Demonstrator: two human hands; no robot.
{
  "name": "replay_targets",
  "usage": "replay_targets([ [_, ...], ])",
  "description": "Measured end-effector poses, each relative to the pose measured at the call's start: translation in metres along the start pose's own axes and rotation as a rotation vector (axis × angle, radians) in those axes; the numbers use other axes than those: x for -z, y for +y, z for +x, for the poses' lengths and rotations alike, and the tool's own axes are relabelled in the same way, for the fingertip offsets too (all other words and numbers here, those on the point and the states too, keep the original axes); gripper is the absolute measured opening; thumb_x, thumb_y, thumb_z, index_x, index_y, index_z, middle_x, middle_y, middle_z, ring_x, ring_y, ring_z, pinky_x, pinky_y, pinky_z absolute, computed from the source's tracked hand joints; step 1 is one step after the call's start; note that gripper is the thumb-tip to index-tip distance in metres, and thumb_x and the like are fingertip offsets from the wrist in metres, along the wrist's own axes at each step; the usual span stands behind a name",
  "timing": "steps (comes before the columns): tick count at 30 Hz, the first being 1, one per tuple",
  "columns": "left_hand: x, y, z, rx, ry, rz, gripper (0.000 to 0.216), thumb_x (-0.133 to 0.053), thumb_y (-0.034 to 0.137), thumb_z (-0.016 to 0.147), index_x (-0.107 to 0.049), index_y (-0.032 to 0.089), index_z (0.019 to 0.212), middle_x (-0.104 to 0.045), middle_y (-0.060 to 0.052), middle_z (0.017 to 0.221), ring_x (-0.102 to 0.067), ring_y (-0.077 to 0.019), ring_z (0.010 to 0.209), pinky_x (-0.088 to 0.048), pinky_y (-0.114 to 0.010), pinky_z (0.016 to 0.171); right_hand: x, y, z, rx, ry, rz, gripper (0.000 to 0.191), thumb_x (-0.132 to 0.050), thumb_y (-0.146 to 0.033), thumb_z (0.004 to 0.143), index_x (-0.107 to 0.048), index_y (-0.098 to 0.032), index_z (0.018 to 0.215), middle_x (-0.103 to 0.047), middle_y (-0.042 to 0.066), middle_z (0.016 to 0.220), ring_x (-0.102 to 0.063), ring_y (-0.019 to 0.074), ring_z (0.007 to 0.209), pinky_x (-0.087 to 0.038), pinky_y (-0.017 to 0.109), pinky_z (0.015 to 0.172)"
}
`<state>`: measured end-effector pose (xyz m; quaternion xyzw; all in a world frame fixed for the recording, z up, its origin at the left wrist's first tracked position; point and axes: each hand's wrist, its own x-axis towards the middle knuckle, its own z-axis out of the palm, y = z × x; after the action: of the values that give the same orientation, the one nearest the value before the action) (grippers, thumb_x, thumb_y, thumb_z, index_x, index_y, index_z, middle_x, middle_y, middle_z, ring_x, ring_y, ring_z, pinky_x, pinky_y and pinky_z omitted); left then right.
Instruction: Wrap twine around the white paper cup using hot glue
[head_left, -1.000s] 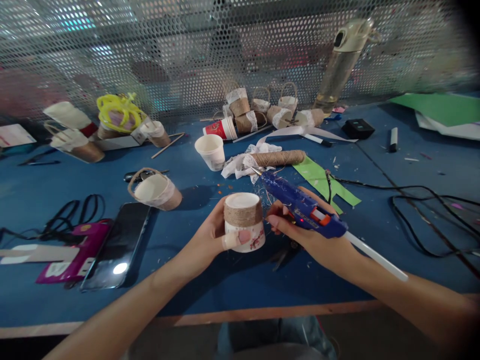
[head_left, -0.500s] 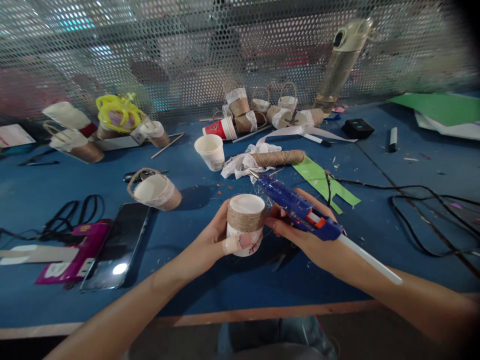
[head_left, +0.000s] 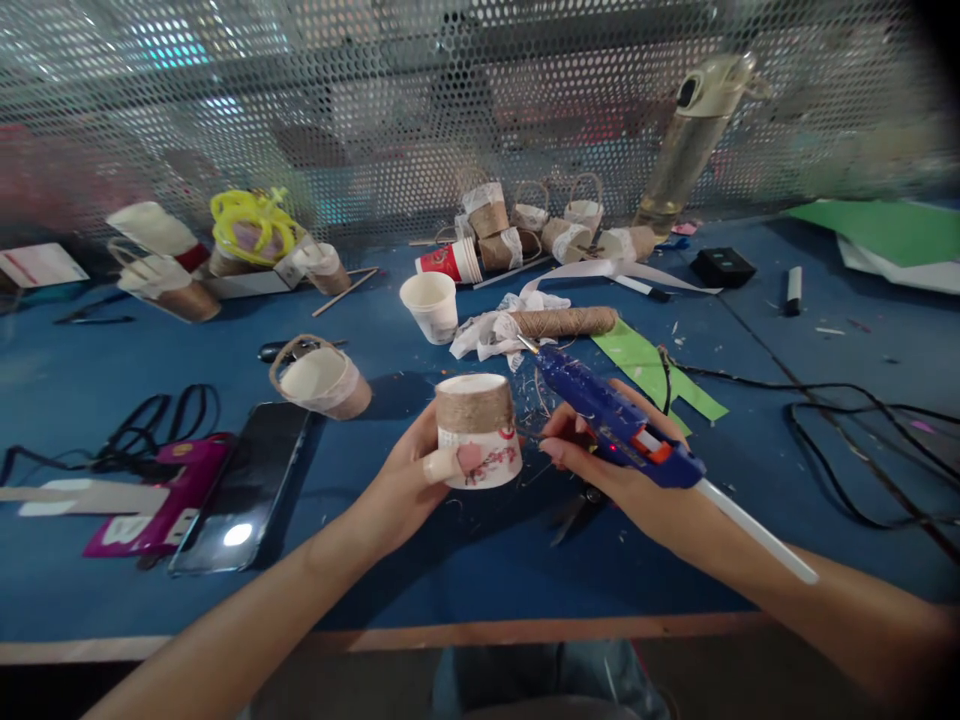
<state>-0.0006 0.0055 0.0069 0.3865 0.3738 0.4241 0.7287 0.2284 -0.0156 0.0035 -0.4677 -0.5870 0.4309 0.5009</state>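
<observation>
My left hand (head_left: 409, 478) is wrapped round a white paper cup (head_left: 491, 460) with a red floral print, its thumb on the cup's side. Brown twine (head_left: 474, 410) circles the band near the cup's rim. In my right hand (head_left: 600, 468) rests a blue glue gun (head_left: 592, 402), nozzle pointing up and left, a white glue stick (head_left: 757, 530) jutting from its back. The thumb and forefinger of that hand pinch together beside the cup, seemingly on a thin strand of twine. Dark scissors (head_left: 574, 515) lie below that hand, partly hidden.
A twine roll (head_left: 570, 321) lies by white lace (head_left: 484, 333) and a plain paper cup (head_left: 431, 305). Handled cup baskets (head_left: 322, 380) stand left and at the back. A phone (head_left: 244, 490), a magenta glue gun (head_left: 169, 500), a bottle (head_left: 686, 150) and a black cord (head_left: 825, 395) are around.
The cup has tipped and turned in my left hand, moving slightly left and showing more of its printed side. My right fingers are now farther from the cup. The view has shifted slightly.
</observation>
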Motion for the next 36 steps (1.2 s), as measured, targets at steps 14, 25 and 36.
replay_targets([
  [14,0.003,0.005,0.002,-0.022,-0.153,-0.164,0.046,-0.073,0.038,0.084,-0.071,0.018,0.126,-0.08,-0.011,0.119,-0.076,-0.0284,0.101,-0.057,-0.037,0.093,0.018,-0.013,-0.003,0.182,-0.066,-0.209,0.022,-0.076,-0.028,0.089,-0.059,-0.026,0.076,-0.064,-0.001,0.074,-0.059,0.0168,0.063,-0.049,0.033,0.058],
  [25,0.003,0.005,-0.002,-0.106,-0.108,-0.1,0.047,-0.075,0.036,0.084,-0.071,0.023,0.129,-0.079,-0.008,0.118,-0.074,-0.0284,0.104,-0.056,-0.037,0.091,0.027,-0.003,-0.005,0.247,-0.245,-0.294,0.022,-0.064,-0.01,0.083,-0.048,-0.025,0.077,-0.054,-0.001,0.074,-0.051,0.0158,0.062,-0.037,0.034,0.057],
  [36,0.007,0.0,-0.007,-0.213,0.031,0.103,0.061,-0.081,0.04,0.082,-0.062,0.03,0.139,-0.07,-0.006,0.136,-0.062,-0.0341,0.129,-0.052,-0.043,0.104,0.026,-0.007,-0.005,0.319,-0.204,-0.41,0.027,-0.067,-0.016,0.081,-0.042,-0.026,0.074,-0.047,-0.004,0.067,-0.042,0.013,0.055,-0.032,0.031,0.053],
])
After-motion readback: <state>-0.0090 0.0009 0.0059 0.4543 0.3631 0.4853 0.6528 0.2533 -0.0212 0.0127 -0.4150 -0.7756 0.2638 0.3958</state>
